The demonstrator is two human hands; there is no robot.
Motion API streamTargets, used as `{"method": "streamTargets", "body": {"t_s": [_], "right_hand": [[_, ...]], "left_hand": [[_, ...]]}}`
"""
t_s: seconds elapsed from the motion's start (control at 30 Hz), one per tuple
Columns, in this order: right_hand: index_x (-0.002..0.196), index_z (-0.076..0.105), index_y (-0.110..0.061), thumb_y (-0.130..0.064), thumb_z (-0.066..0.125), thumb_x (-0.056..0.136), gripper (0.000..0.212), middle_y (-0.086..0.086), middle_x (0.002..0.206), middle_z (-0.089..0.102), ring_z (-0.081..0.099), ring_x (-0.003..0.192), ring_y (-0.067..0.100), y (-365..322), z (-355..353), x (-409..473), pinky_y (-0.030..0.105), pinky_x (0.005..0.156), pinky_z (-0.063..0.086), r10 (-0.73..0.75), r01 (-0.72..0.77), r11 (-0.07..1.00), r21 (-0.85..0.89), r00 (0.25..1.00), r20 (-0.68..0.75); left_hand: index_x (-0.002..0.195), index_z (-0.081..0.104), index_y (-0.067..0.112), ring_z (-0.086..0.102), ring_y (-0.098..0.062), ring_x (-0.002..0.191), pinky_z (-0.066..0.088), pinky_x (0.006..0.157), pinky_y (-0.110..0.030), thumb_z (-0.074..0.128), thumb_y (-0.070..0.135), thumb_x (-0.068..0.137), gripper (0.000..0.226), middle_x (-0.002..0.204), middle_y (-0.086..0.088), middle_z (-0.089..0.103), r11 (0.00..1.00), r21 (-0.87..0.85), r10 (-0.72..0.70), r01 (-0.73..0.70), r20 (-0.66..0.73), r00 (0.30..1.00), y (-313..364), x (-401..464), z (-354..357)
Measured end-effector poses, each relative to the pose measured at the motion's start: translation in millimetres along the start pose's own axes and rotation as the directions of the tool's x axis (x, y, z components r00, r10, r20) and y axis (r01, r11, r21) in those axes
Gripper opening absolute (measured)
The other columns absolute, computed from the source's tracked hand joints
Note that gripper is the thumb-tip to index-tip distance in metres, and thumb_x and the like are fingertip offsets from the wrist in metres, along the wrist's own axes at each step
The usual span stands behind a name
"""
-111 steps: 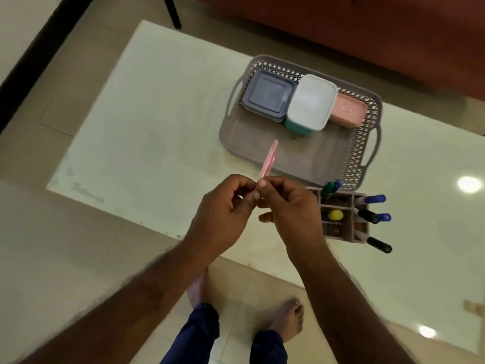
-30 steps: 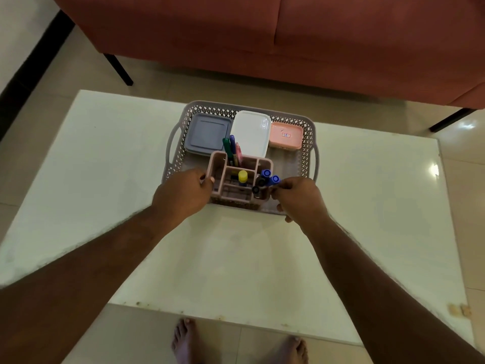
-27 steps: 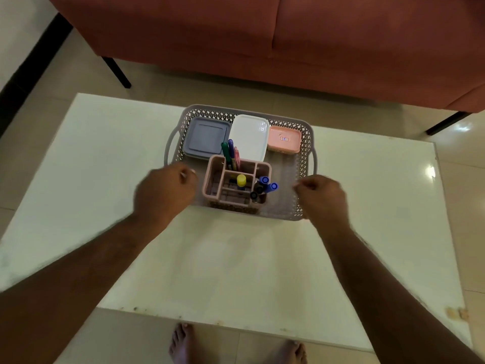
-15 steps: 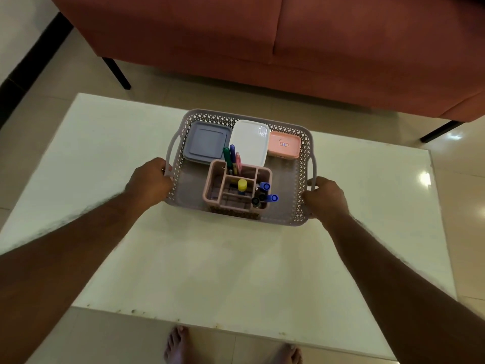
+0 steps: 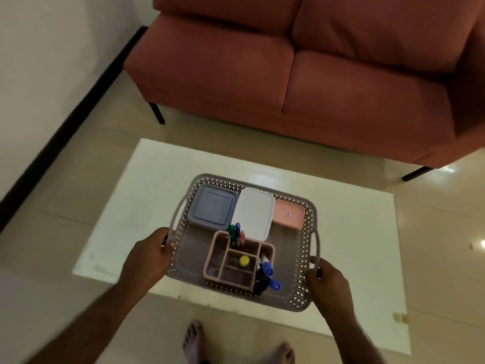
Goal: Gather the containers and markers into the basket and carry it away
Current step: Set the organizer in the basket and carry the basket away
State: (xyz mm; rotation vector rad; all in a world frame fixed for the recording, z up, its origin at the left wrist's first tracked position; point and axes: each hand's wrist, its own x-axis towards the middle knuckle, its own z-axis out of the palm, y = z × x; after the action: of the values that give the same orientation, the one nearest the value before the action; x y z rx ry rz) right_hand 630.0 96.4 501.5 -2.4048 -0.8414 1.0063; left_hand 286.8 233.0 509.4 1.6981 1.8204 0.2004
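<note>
The grey perforated basket [image 5: 305, 261] hangs above the white table [image 5: 147, 195], held at both side handles. My left hand [image 5: 149, 258] grips the left handle and my right hand [image 5: 326, 281] grips the right one. Along the basket's far side lie a grey-lidded container [image 5: 211, 207], a white-lidded container [image 5: 253, 212] and a pink container [image 5: 288, 214]. Nearer me stands a pink marker holder [image 5: 223, 264] with green, purple and pink markers [image 5: 236, 233] upright at its back and blue-capped markers [image 5: 267, 274] leaning out on its right.
A red two-seat sofa [image 5: 315, 74] stands beyond the table. A white wall with a black skirting [image 5: 65, 119] runs along the left. The floor is beige tile, and my bare feet [image 5: 194, 345] show below the table's near edge.
Both hands let go of the marker holder, moved out to the basket's side handles and closed on them. The basket has since risen off the table, and the view has pulled back.
</note>
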Motion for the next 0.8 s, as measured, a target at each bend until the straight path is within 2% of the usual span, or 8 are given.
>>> {"method": "streamTargets", "body": {"t_s": [0.2, 0.37, 0.47, 0.57, 0.7, 0.8], "right_hand": [[0.113, 0.069, -0.033, -0.020, 0.055, 0.089, 0.031, -0.016, 0.072, 0.068, 0.067, 0.069, 0.007, -59, -55, -87, 0.025, 0.061, 0.048, -0.091, 0.091, 0.996, -0.007, 0.995, -0.040], [0.116, 0.069, -0.034, -0.027, 0.056, 0.090, 0.029, -0.016, 0.071, 0.069, 0.066, 0.069, 0.004, -82, -79, -138, 0.022, 0.059, 0.045, -0.153, 0.155, 0.988, 0.016, 0.982, -0.114], [0.118, 0.068, -0.032, -0.029, 0.055, 0.092, 0.029, -0.015, 0.074, 0.067, 0.066, 0.074, 0.011, -88, -87, -163, 0.024, 0.061, 0.045, -0.154, 0.156, 0.988, 0.008, 0.978, -0.138], [0.119, 0.068, -0.031, -0.031, 0.054, 0.094, 0.028, -0.014, 0.077, 0.068, 0.066, 0.072, 0.008, -91, -93, -186, 0.021, 0.058, 0.043, -0.186, 0.189, 0.982, 0.004, 0.969, -0.164], [0.123, 0.066, -0.027, -0.027, 0.054, 0.095, 0.031, -0.009, 0.086, 0.071, 0.067, 0.078, 0.012, -90, -95, -206, 0.026, 0.068, 0.051, -0.188, 0.192, 0.981, 0.015, 0.972, -0.138], [0.120, 0.066, -0.032, -0.025, 0.055, 0.093, 0.030, -0.014, 0.084, 0.070, 0.067, 0.076, 0.007, -82, -92, -225, 0.023, 0.062, 0.047, -0.224, 0.227, 0.974, 0.019, 0.969, -0.107]], "left_hand": [[0.109, 0.064, 0.027, 0.067, -0.031, 0.085, 0.051, 0.072, -0.035, 0.056, 0.025, 0.093, 0.018, 0.088, -0.004, 0.072, 0.999, 0.006, 0.045, -0.045, -0.036, 0.998, 24, -63, -98], [0.102, 0.064, 0.028, 0.066, -0.028, 0.086, 0.053, 0.077, -0.039, 0.056, 0.027, 0.093, 0.012, 0.089, 0.001, 0.072, 0.994, -0.025, 0.105, -0.108, -0.092, 0.990, 28, -106, -148], [0.102, 0.065, 0.027, 0.066, -0.029, 0.088, 0.052, 0.078, -0.039, 0.058, 0.026, 0.093, 0.012, 0.090, -0.001, 0.072, 0.991, -0.025, 0.128, -0.131, -0.099, 0.987, 25, -124, -162], [0.103, 0.064, 0.029, 0.067, -0.028, 0.086, 0.052, 0.076, -0.038, 0.058, 0.026, 0.092, 0.012, 0.089, -0.001, 0.072, 0.990, -0.068, 0.119, -0.125, -0.085, 0.989, 22, -144, -172], [0.102, 0.064, 0.028, 0.067, -0.025, 0.086, 0.054, 0.080, -0.041, 0.059, 0.023, 0.092, 0.012, 0.090, 0.002, 0.072, 0.988, -0.113, 0.092, -0.100, -0.076, 0.993, 14, -166, -178], [0.099, 0.062, 0.032, 0.066, -0.023, 0.085, 0.053, 0.077, -0.038, 0.060, 0.021, 0.091, 0.013, 0.090, 0.004, 0.072, 0.987, -0.142, 0.071, -0.081, -0.076, 0.995, 3, -189, -180]]}}
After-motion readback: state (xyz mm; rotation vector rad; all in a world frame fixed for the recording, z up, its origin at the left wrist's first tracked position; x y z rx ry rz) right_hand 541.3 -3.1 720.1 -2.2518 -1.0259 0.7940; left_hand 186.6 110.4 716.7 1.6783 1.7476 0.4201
